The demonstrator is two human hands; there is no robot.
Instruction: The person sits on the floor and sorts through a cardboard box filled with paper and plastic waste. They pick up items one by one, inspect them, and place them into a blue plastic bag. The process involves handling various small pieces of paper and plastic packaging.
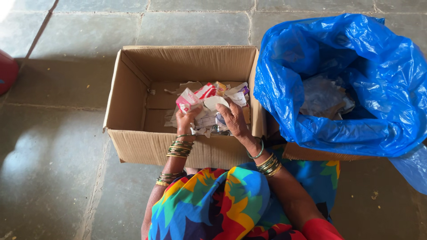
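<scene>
An open brown cardboard box (133, 89) sits on the stone floor before me. Inside, toward its right side, lies a heap of torn paper and flattened small cartons (209, 95), white, red and pink. Both my hands reach into the box. My left hand (186, 119) grips a pink and white carton piece from the heap. My right hand (233, 118) rests on the heap with its fingers closed over a white paper scrap. Both wrists carry green and gold bangles.
A large blue plastic bag (356, 80) stands open to the right of the box, lining another box, with crumpled paper (324, 95) inside. A red object (6, 71) shows at the left edge. My colourful garment covers my lap below.
</scene>
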